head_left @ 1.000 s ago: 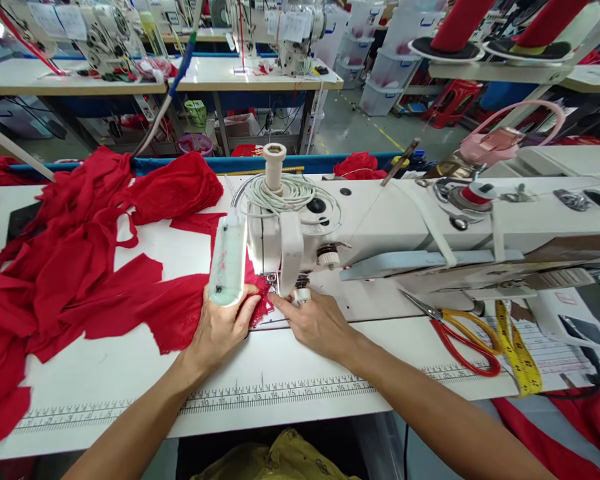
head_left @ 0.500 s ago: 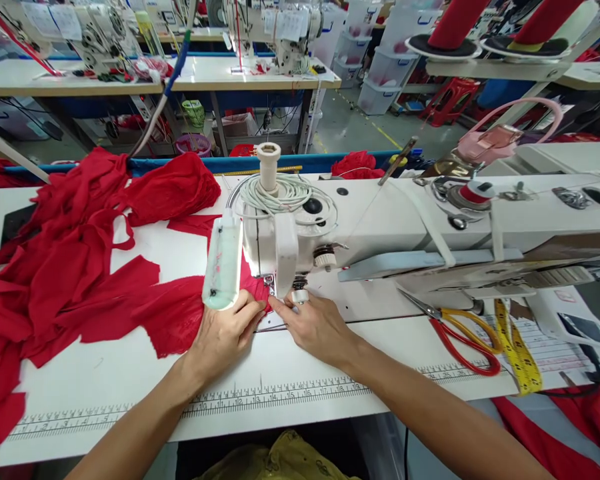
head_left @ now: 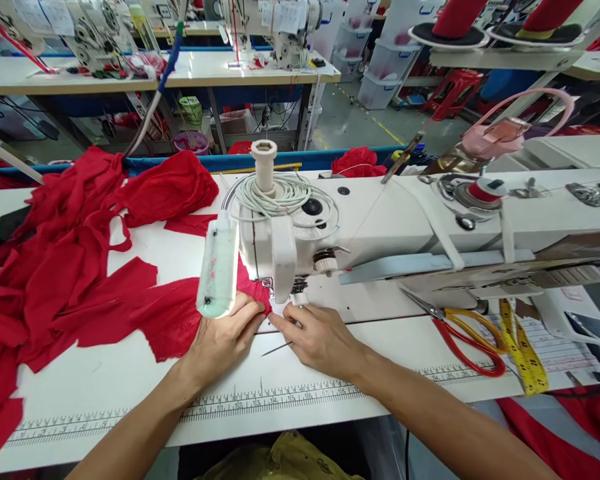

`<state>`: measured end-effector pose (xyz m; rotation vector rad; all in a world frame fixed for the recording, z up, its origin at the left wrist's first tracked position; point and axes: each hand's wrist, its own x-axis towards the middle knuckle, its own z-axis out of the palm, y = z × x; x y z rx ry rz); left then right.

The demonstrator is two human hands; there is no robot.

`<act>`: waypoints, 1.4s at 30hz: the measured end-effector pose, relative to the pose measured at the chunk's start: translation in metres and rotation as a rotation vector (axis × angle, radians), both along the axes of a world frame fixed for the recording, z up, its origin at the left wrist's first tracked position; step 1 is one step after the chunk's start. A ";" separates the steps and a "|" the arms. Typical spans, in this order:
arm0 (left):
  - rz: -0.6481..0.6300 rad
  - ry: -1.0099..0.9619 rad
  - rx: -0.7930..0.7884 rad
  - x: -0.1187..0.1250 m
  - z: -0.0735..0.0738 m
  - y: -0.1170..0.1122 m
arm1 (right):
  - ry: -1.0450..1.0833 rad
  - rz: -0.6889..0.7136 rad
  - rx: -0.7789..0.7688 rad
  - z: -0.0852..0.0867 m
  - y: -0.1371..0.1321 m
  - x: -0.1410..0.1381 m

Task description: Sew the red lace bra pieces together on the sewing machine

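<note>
A: Quick one. Where's the cloth?

B: Red cloth [head_left: 251,288], centre of frame, edge at the foot [head_left: 268,285] of the machine [head_left: 380,200]. More red in a heap [head_left: 65,247], left of frame; the guard [head_left: 217,270] and left hand hide whether the two join.

A: Left hand?

B: Left hand [head_left: 225,328], just left of centre: thumb and fingertips closed on the cloth's near edge, just below the foot.

A: Right?

B: Right hand [head_left: 323,337], right of centre: fingers curled, index tip at the cloth's edge. A thin dark tool [head_left: 277,349] sticks out from under the fingers toward lower left. Can't tell whether it's gripped or just lies under them.

A: So, doing this well means what?

B: My read: guiding cloth at the foot. Edge flat, no pucker, light tension from both hands, no hard pull. Fingertips sit very near the needle area, so a bit more room is safer.

A: And the tool?

B: Its point should stay off the cloth, or it could snag.

A: Anything else close?

B: Scissors [head_left: 467,340] and tape [head_left: 524,353] at right, well apart from both hands. Printed ruler [head_left: 270,401] across the table [head_left: 130,380], lower centre. The heap needs slack so its weight doesn't drag.
</note>
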<state>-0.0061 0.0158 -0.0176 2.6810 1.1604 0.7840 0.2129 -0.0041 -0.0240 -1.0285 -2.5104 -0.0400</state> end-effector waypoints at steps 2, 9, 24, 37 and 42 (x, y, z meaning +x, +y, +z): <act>-0.008 -0.014 -0.010 0.000 0.001 0.000 | 0.000 0.007 -0.004 0.000 0.000 0.000; -0.044 -0.015 0.072 0.000 0.003 -0.001 | 0.021 0.011 0.003 0.003 -0.001 0.000; 0.341 -0.029 0.341 0.003 0.009 -0.008 | -0.003 0.014 -0.023 0.000 -0.001 -0.001; -0.046 0.086 0.041 -0.018 -0.006 -0.036 | 0.013 0.018 -0.045 0.000 0.000 0.001; -0.036 0.087 0.028 -0.016 -0.002 -0.030 | -0.014 0.011 -0.063 0.002 0.004 -0.002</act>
